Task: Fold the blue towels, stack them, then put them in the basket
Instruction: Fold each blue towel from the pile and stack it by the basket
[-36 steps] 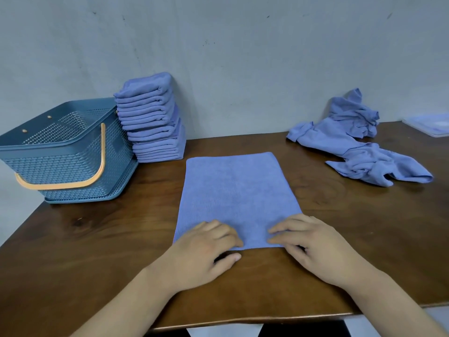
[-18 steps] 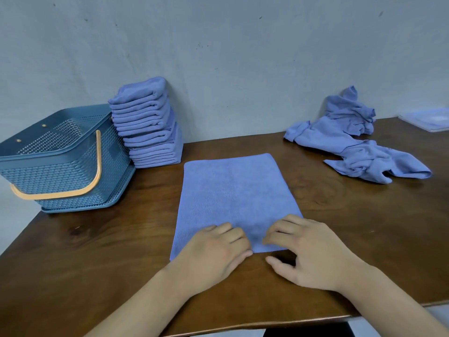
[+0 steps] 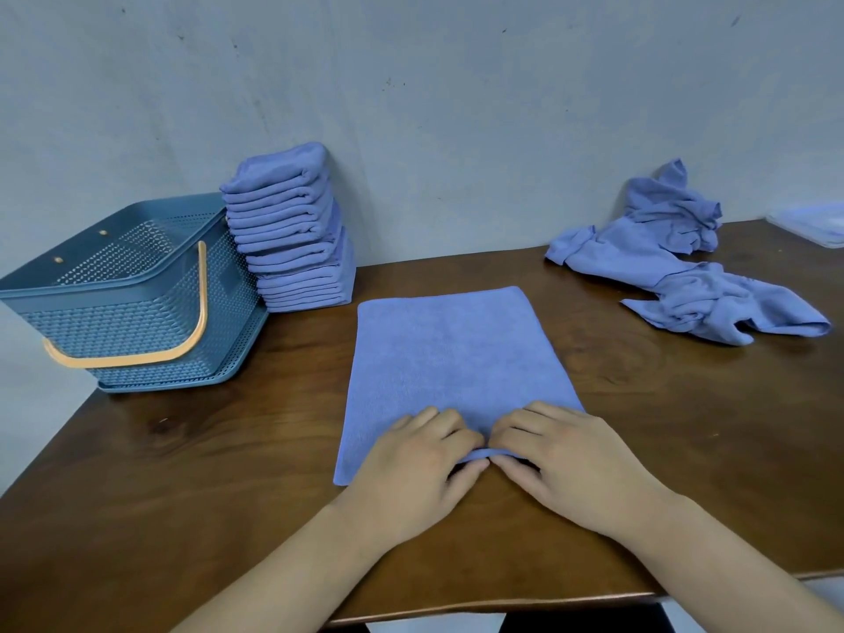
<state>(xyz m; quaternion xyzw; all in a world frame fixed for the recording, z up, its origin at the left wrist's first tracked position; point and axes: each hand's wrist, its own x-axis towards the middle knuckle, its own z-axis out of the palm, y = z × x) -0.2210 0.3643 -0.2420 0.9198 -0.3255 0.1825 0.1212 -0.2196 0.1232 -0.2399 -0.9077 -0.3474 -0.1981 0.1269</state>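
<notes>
Flat towel [image 3: 450,358] at table [image 3: 182,472] centre, 12 o'clock from me, reads soft, light and limp, so I'd take it by the near hem, where left hand [image 3: 411,468] and right hand [image 3: 575,468] meet, curled fingers [image 3: 434,422] over and thumbs under, both pinching that 1 raised edge.

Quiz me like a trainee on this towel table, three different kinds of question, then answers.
1. True or false: the tall stack of folded blue towels stands beside the blue perforated plastic basket.
2. Where is the crumpled pile of unfolded blue towels? A: in the basket. B: far right on the brown wooden table. C: on the stack.
3. Left hand and right hand pinch the flat blue towel's ____ edge.
Key: 1 true; 2 B; 3 near.
</notes>
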